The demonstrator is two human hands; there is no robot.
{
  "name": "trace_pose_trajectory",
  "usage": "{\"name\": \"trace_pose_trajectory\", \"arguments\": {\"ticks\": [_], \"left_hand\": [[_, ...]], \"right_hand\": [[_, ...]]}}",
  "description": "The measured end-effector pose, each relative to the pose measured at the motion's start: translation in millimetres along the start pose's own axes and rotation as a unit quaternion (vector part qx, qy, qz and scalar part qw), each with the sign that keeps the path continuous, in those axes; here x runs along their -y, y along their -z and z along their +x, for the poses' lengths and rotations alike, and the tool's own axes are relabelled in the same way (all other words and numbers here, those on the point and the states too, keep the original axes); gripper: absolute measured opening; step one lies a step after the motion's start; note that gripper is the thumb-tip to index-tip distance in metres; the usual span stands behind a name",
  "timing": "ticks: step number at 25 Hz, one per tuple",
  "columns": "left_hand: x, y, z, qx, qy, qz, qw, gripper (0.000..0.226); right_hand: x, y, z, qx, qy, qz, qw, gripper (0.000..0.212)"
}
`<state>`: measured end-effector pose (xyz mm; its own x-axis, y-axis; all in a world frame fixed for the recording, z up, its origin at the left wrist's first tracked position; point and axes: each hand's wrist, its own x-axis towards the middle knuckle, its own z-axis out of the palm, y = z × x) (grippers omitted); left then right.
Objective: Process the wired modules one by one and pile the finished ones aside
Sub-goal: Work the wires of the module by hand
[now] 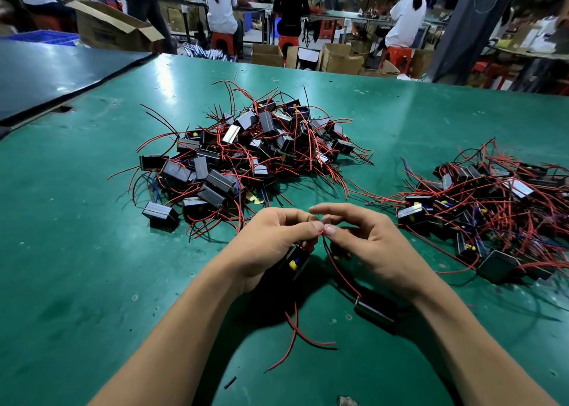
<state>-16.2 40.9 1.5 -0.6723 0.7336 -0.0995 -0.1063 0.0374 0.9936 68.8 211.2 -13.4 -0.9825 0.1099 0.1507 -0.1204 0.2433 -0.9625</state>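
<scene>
On the green tabletop, close to the near edge, the two hands meet over a red wire. The left hand has its fingers curled, thumb and forefinger pinching the wire's upper end. A black module with a yellow part on it sits tucked under that hand's lower fingers. The right hand pinches the same wire end from the other side, its forefinger stretched out above the pinch and the other fingers loosely bent.

From the pinch the red wire runs down to a second module, which lies flat on the tabletop below the right wrist. More loose wire ends, red and black, trail toward the viewer between the forearms. A short black scrap lies apart from them, nearer the edge.

Beyond the hands a big heap of modules with tangled red and black leads fills the middle of the tabletop. A second heap lies to the right, well apart from the first.

A dark board rests along the far left. Behind the tabletop stand cardboard boxes, and several people sit on red stools at other benches.
</scene>
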Motion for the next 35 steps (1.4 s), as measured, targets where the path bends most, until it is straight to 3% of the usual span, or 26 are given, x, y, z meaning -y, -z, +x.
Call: {"name": "trace_pose_trajectory", "arguments": {"ticks": [4, 11, 16, 20, 25, 30, 35], "left_hand": [[1.2, 1.7, 0.3, 0.022, 0.001, 0.008, 1.000, 0.015], [6.5, -1.7, 3.0, -0.029, -0.022, 0.042, 0.998, 0.010], [8.1, -1.2, 4.7, -0.040, -0.029, 0.073, 0.996, 0.010], [8.2, 0.7, 5.9, -0.061, -0.022, 0.065, 0.996, 0.012], [6.4, 0.4, 5.4, -0.062, -0.007, 0.060, 0.996, 0.013], [3.4, 0.8, 3.3, -0.045, 0.011, 0.064, 0.997, 0.014], [4.4, 0.7, 2.6, -0.039, 0.027, 0.074, 0.996, 0.012]], "right_hand": [[0.4, 2.7, -0.5, -0.016, -0.027, 0.020, 0.999, 0.016], [-1.8, 2.6, 1.1, -0.075, -0.048, -0.033, 0.996, 0.015], [0.7, -1.7, 4.4, -0.060, -0.137, 0.061, 0.987, 0.020], [2.4, 4.8, -0.9, -0.045, -0.070, -0.012, 0.996, 0.014], [-3.2, 3.0, -2.6, -0.107, 0.027, -0.153, 0.982, 0.001], [-3.9, 3.7, -1.1, -0.125, 0.097, -0.195, 0.968, 0.025], [-3.4, 4.4, -0.9, -0.114, 0.125, -0.248, 0.954, 0.005]]}}
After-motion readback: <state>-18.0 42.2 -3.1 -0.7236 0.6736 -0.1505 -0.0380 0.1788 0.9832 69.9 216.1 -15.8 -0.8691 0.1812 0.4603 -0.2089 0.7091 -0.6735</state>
